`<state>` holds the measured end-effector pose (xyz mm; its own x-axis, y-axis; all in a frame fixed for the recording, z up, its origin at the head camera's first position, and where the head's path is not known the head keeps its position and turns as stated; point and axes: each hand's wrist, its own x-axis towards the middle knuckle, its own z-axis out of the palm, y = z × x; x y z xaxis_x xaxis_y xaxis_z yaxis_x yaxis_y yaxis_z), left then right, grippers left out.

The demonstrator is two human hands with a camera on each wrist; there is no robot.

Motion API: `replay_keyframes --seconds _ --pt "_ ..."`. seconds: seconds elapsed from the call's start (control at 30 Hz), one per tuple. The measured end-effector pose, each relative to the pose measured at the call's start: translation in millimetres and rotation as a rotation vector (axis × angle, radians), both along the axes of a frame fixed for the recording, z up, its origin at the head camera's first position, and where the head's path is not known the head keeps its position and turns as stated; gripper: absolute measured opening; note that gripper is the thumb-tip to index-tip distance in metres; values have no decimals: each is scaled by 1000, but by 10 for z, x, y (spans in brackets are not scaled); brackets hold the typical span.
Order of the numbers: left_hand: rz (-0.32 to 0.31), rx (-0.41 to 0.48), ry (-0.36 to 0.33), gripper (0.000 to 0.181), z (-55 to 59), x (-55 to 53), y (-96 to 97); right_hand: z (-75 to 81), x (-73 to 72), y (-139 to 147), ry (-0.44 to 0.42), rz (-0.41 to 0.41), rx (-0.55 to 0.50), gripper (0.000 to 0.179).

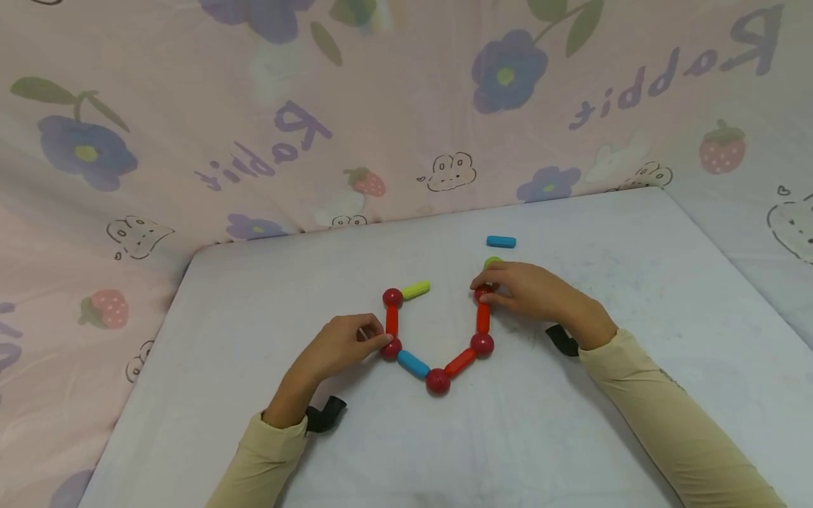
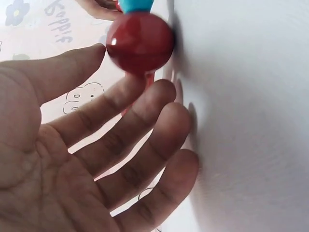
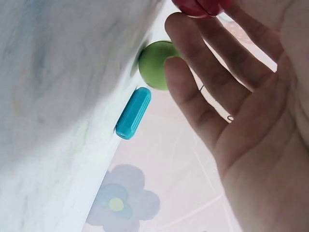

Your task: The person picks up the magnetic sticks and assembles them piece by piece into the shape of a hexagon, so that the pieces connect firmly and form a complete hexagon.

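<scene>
Red balls and short rods form a connected chain, open at the far side, on the white table. My left hand (image 1: 341, 346) pinches the red ball (image 2: 140, 43) at its left corner between thumb and fingertips. From that ball a red rod (image 1: 392, 322) runs to a far-left red ball (image 1: 392, 298), which bears a yellow-green rod (image 1: 416, 290). A blue rod (image 1: 413, 364) leads to the near red ball (image 1: 437, 382). At the chain's far-right end, my right hand (image 1: 536, 293) holds another red ball (image 3: 198, 6) between thumb and fingers, above a red rod (image 1: 483, 319).
Just beyond the right hand lies a green ball (image 3: 154, 65), partly covered by fingers in both views. Farther back is a loose blue rod (image 1: 501, 241). Patterned cloth (image 1: 394, 127) hangs along the table's far edge. Black straps (image 1: 327, 414) stick out at both wrists.
</scene>
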<state>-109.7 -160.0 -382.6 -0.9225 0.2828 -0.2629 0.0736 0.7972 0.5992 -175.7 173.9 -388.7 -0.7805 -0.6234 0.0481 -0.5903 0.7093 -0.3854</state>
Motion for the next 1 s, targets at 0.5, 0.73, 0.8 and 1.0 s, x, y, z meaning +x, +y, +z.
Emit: replay_keyframes --seconds 0.5,0.73,0.8,1.0 --pt "18 -128 272 15 2 -124 118 -22 -153 164 116 -114 2 32" --pt "-96 -263 555 26 -10 -390 141 -109 -267 228 138 -203 11 44" --pt "-140 -276 617 32 -18 -488 139 -113 -297 245 107 -247 27 50" --pt "-287 -269 612 46 -113 -639 247 -118 -369 274 78 -274 29 53"
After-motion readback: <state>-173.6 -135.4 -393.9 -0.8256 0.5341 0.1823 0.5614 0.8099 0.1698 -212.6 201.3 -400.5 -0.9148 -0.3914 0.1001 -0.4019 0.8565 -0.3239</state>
